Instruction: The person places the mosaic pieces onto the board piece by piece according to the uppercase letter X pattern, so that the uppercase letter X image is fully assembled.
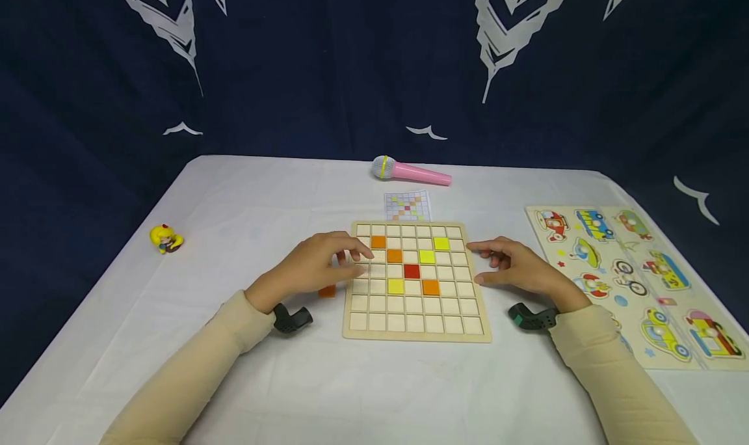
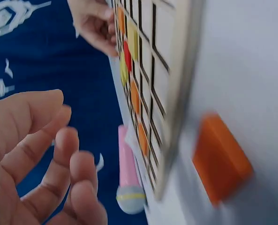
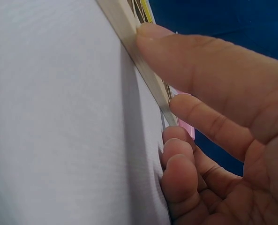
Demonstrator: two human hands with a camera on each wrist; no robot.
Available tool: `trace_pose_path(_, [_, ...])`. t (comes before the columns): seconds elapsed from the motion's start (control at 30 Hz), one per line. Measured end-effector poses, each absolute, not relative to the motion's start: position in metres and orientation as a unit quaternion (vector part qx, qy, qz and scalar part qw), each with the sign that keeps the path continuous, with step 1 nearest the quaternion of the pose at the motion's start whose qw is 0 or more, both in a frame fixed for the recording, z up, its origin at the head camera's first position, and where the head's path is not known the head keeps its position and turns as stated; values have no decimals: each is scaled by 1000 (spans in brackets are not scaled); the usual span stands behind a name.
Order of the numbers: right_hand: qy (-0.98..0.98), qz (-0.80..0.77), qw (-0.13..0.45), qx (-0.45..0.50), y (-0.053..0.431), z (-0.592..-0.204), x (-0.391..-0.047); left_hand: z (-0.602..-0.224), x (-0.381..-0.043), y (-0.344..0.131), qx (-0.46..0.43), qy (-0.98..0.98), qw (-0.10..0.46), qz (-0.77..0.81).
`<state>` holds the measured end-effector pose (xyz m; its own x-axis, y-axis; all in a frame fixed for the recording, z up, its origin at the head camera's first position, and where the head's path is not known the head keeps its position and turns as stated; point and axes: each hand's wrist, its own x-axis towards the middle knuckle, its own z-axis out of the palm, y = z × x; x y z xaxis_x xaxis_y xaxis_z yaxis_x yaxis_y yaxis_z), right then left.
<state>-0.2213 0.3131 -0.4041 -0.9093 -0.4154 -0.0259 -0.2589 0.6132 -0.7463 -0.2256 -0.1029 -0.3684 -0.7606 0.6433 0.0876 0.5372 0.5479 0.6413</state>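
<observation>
A wooden grid board (image 1: 415,335) lies flat on the table with orange, yellow and red square tiles in some cells; the red tile (image 1: 412,271) is near the middle. Over the board's left edge hovers my left hand (image 1: 318,261), its fingers loosely bent, thumb and fingertips apart with nothing between them. Beside that edge, partly hidden under the hand in the head view, lies a loose orange tile (image 2: 221,157). My right hand (image 1: 521,268) is at the board's right edge, its thumb (image 3: 176,54) and index fingertip touching the rim.
Behind the board lies a printed pattern card (image 1: 407,205), with a pink toy microphone (image 1: 418,173) beyond it. A small yellow-haired figurine (image 1: 166,238) is at the far left. On the right lies a vehicle puzzle board (image 1: 585,323), close to my right forearm.
</observation>
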Motion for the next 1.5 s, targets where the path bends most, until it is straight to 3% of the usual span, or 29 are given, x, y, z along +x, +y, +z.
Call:
trace_pose_path(0.2, [890,-403,99,-191,313,-403,-220,-376,-238,-137,322,850,124,397])
trace_pose_path(0.53, [887,-408,99,-192,313,-404,-220,-390,-253,-175,294,864,131,388])
trace_pose_path(1.1, [885,-410,99,-196,313,-405,-221,-391,-258,-199,252,880,212,342])
trace_pose_path(1.5, [885,-411,98,-196,314,-405,-220,-391,-257,-197,242,886,209,336])
